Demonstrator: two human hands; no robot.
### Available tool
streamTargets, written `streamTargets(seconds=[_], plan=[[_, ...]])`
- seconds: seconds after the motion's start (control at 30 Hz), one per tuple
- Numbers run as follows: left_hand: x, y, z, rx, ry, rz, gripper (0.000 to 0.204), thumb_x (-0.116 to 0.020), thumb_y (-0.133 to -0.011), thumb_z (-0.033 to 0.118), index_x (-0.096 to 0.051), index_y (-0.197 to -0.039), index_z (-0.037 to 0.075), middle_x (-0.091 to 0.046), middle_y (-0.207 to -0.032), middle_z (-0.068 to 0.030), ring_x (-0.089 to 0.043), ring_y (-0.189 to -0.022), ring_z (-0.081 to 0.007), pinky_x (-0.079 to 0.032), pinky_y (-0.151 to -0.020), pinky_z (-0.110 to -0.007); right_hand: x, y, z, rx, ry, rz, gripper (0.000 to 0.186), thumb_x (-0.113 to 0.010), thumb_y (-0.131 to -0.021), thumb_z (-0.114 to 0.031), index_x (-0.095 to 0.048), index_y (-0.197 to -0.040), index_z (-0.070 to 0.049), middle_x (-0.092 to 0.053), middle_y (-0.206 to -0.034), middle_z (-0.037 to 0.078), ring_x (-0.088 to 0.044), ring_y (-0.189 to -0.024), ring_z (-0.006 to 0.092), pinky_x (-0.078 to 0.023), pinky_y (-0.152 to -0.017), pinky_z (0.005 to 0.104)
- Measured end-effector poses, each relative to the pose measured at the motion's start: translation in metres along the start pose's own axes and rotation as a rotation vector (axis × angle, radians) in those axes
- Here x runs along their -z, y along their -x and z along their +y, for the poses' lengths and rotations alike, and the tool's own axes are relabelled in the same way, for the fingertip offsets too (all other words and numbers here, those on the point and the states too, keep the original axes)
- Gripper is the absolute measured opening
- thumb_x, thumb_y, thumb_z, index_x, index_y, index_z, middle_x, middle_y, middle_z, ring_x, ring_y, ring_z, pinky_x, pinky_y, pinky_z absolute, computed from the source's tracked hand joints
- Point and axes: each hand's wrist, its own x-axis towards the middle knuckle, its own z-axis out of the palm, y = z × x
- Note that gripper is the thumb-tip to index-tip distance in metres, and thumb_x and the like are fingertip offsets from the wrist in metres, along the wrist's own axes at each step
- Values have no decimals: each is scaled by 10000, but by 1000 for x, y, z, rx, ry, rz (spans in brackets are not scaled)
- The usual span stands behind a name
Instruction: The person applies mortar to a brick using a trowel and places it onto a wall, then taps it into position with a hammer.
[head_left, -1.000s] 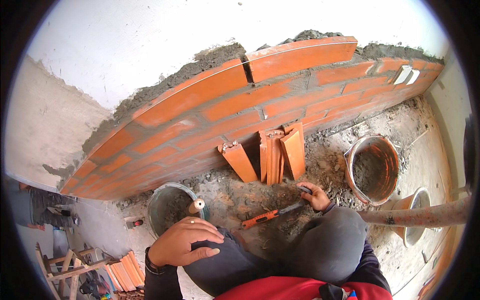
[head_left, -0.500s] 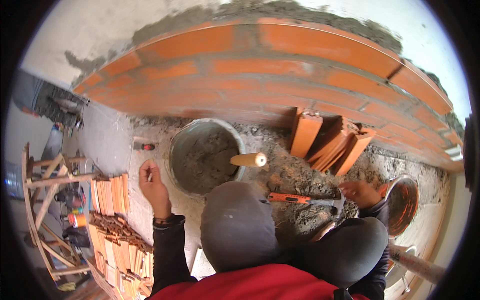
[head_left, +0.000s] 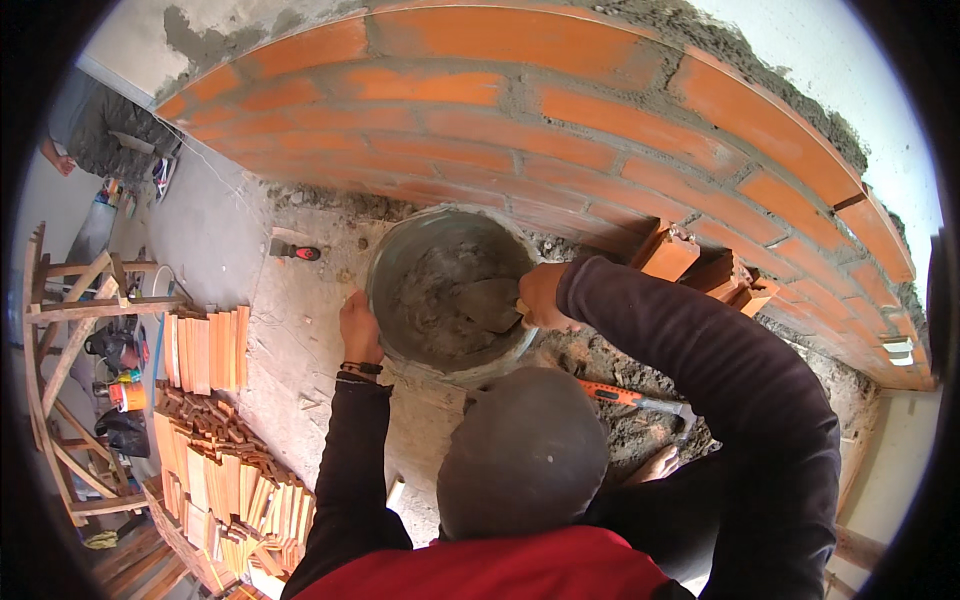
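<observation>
A round bucket of grey mortar stands on the floor in front of my knees. My right hand has reached over its right rim and is closed around the trowel's handle, most of which the hand hides. The trowel's blade lies in the mortar, partly coated with it. At the bucket's left side, my left hand has its fingers curled against the rim. An orange-handled hammer lies on the rubble just right of my knee, partly below my right forearm.
Ahead rises a brick wall with fresh mortar joints. Loose bricks lean at its foot. A red-and-black-handled tool rests on the floor. Stacked bricks and a wooden trestle stand left; another person is far left.
My right hand has come from beside the hammer's head over to the trowel and taken its handle. My left hand, raised beside the bucket before, has moved right onto its rim. The view has shifted.
</observation>
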Motion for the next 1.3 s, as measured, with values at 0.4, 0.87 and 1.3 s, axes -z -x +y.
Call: streamTargets(seconds=[0.4,0.87,1.3], plan=[[-19,-57,42,67,49,-235,402,-484,-1034,284,-640,-1159,-65,-694,-1075,-126,-668,-893,-216,-535,-802,-354,-76,47,57,-104,370,703,438,-587,-804,-84,-556,-1239,-123,-659,-974,116,-650,-864,362,-545,-724,502],[3,-69,44,-762,-574,167,319,-524,-1021,218,-568,-1136,-76,-601,-1089,-151,-559,-984,-252,-443,-902,-352,-208,213,143,-290,-458,1166,320,-568,-672,-50,-596,-991,-55,-597,-806,161,-612,-784,405,-484,-664,508],[-194,179,212,-856,2,-676,115,-459,-1006,101,-527,-1056,23,-505,-949,-52,-492,-901,-144,-413,-869,-299,-273,176,190,-667,-1386,2236,138,-586,-946,-93,-466,-973,-30,-552,-660,43,-540,-497,106,-453,-436,288]])
